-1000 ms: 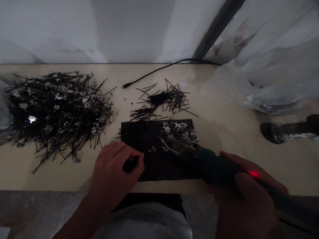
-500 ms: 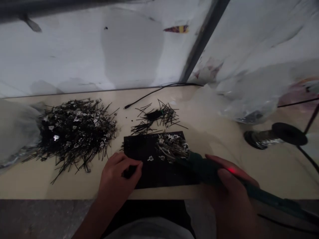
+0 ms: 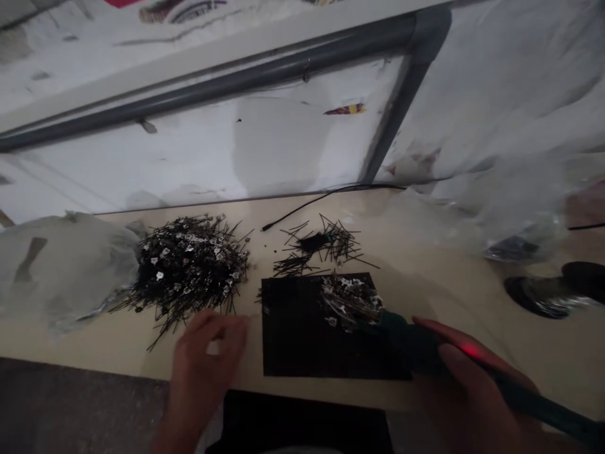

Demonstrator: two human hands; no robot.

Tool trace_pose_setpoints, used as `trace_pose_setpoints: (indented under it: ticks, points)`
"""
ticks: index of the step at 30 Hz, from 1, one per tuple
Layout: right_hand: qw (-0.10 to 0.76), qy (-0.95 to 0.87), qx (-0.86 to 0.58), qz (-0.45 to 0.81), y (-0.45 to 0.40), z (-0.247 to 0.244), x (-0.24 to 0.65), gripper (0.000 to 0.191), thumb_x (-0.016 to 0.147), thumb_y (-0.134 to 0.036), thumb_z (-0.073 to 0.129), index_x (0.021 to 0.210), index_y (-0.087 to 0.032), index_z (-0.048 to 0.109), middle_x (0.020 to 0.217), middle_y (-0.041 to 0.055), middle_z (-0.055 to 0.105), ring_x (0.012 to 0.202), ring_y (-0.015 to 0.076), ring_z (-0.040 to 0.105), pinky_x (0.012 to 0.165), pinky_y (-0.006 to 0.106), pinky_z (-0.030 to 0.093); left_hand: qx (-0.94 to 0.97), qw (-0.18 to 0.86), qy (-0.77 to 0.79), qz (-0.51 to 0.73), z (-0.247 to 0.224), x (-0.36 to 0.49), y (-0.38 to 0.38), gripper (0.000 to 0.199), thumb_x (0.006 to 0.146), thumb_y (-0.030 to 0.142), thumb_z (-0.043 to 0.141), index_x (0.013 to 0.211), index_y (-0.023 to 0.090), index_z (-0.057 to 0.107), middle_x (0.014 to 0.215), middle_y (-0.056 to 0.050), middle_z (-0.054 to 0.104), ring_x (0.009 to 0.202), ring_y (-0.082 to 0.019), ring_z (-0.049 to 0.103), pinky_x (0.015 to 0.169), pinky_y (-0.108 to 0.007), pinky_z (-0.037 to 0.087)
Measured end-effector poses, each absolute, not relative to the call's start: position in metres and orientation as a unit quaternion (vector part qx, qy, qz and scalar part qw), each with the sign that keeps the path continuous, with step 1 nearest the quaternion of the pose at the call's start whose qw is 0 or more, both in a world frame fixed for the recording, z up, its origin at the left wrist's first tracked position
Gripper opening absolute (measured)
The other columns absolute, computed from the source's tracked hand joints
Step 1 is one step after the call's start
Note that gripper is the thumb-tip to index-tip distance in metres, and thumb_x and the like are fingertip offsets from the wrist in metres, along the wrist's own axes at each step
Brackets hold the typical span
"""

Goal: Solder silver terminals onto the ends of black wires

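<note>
My left hand [image 3: 208, 353] is at the left of the black mat [image 3: 293, 350], over the tabletop, thumb and forefinger pinched together. Whatever lies between the fingertips is too small and blurred to name. My right hand [image 3: 482, 384] grips a dark green handheld tool [image 3: 411, 340] that glows red near the fingers. Its front end points at a heap of small silvery metal pieces [image 3: 352, 301] on the mat, and the tip is hard to make out. One loose metal piece [image 3: 331, 322] lies at the heap's near left edge.
Left of the mat is a large pile of black wires with metal pieces [image 3: 189, 265], beside a plastic bag [image 3: 85, 265]. Behind the mat lie loose black wires [image 3: 326, 243] and a cable [image 3: 302, 211]. A spool [image 3: 543, 296] and another plastic bag [image 3: 510, 214] are at right.
The view has tilted up and swung left. My left hand has drawn back leftward off the mat. One of two loose metal pieces no longer shows there. My right hand still holds the tool.
</note>
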State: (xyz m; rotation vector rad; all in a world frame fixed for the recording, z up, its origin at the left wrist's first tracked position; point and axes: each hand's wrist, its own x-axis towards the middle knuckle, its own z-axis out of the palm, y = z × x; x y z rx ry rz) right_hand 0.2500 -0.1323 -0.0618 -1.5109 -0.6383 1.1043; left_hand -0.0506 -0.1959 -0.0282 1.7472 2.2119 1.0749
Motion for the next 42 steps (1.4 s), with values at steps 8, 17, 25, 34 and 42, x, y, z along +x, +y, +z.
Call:
trace_pose_setpoints:
  ticks: [8, 17, 25, 34, 42]
  points:
    - [0.569, -0.291, -0.626, 0.447, -0.124, -0.070, 0.254, 0.034, 0.066, -0.049, 0.093, 0.085, -0.023, 0.085, 0.088, 0.0075, 0.081, 0.083, 0.0265, 0.077, 0.064, 0.031, 0.060, 0.511, -0.102, 0.802, 0.292, 0.007, -0.096, -0.183, 0.041, 0.104, 0.042, 0.060, 0.139, 0.023, 0.070, 0.092, -0.003, 0.070, 0.075, -0.020, 0.062, 0.070, -0.032, 0.052]
    - [0.629, -0.201, -0.569, 0.489, -0.110, -0.064, 0.250, 0.040, 0.060, -0.051, 0.092, 0.085, -0.020, 0.085, 0.085, 0.0072, 0.079, 0.083, 0.0222, 0.074, 0.071, 0.030, 0.058, 0.741, 0.135, 0.602, 0.267, -0.041, 0.014, -0.157, 0.033, 0.103, 0.016, 0.046, 0.125, 0.021, 0.071, 0.102, -0.006, 0.075, 0.093, -0.023, 0.072, 0.081, -0.036, 0.061]
    - [0.636, -0.204, -0.551, 0.500, -0.111, -0.058, 0.247, 0.030, 0.066, -0.047, 0.091, 0.084, -0.023, 0.086, 0.089, 0.0051, 0.079, 0.089, 0.0227, 0.074, 0.077, 0.031, 0.058, 0.781, 0.103, 0.561, 0.255, -0.058, 0.036, -0.130, 0.016, 0.102, 0.019, 0.066, 0.111, 0.024, 0.078, 0.091, -0.004, 0.072, 0.089, -0.022, 0.071, 0.076, -0.032, 0.057]
    - [0.629, -0.198, -0.551, 0.511, -0.111, -0.060, 0.249, 0.032, 0.066, -0.047, 0.090, 0.087, -0.023, 0.086, 0.089, 0.0058, 0.079, 0.086, 0.0230, 0.074, 0.072, 0.032, 0.058, 0.753, 0.099, 0.609, 0.229, -0.045, 0.021, -0.135, 0.011, 0.100, 0.018, 0.069, 0.103, 0.024, 0.078, 0.086, -0.001, 0.070, 0.081, -0.020, 0.070, 0.067, -0.029, 0.050]
    - [0.628, -0.165, -0.555, 0.520, -0.107, -0.061, 0.249, 0.038, 0.062, -0.050, 0.091, 0.088, -0.022, 0.085, 0.091, 0.0069, 0.079, 0.087, 0.0224, 0.073, 0.078, 0.034, 0.058, 0.709, 0.143, 0.651, 0.231, -0.036, 0.019, -0.119, 0.013, 0.100, 0.022, 0.067, 0.109, 0.025, 0.075, 0.085, 0.001, 0.068, 0.075, -0.018, 0.068, 0.066, -0.029, 0.047]
